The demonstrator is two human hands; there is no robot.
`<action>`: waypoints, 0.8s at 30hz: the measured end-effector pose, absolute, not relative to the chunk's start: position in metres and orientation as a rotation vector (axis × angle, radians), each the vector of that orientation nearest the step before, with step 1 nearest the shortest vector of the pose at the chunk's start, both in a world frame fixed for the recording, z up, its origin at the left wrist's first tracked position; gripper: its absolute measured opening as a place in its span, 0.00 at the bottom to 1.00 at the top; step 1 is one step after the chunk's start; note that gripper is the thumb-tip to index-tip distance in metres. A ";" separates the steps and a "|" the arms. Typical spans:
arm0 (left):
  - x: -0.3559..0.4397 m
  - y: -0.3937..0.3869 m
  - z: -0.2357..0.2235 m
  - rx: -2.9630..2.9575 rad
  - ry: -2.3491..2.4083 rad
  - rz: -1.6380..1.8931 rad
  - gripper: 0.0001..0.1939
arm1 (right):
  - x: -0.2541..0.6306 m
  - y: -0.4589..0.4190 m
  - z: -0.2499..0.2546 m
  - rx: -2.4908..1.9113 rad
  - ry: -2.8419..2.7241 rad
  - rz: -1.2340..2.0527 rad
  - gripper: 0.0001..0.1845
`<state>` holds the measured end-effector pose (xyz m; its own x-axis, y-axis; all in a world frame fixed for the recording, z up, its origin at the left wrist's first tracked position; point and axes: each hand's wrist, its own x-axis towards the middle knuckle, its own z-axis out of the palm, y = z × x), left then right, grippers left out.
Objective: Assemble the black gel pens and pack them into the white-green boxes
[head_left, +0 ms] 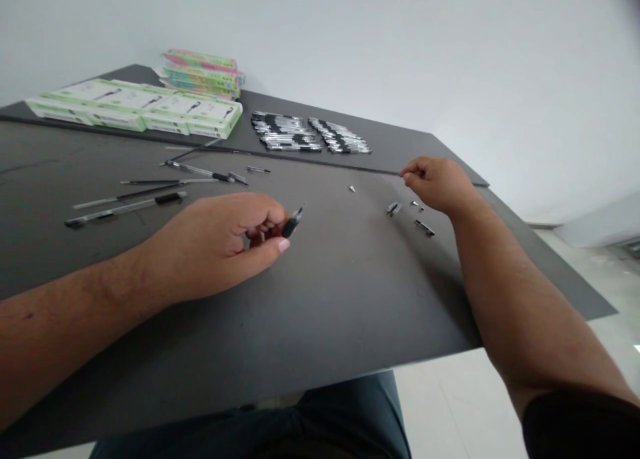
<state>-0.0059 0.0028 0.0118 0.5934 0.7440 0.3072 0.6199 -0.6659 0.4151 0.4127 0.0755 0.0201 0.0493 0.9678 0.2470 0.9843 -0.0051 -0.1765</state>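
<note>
My left hand [235, 245] is closed round a pen [290, 225], its black grip and pointed tip sticking out past the thumb toward the upper right. The rest of that pen is hidden in the hand. Over the right part of the table my right hand [437, 182] is raised, thumb and forefinger pinched together; whatever they hold is too small to make out. Below it lie a black-and-clear pen cap [424, 227], another cap-like piece [394, 209] and small silver cone tips [414, 203]. One more cone tip [352, 189] rests between my hands.
Loose pen barrels [135, 205] and refills lie at the left of the grey table [310, 332]. On a raised board behind are two rows of pens [287, 132], several green-white boxes [145, 105] and a stack of colourful packets [200, 72]. A white wall [400, 52] stands behind.
</note>
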 end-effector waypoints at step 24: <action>-0.007 0.005 0.012 2.562 1.088 0.666 0.10 | 0.454 0.093 0.013 -2.391 -2.375 0.076 0.13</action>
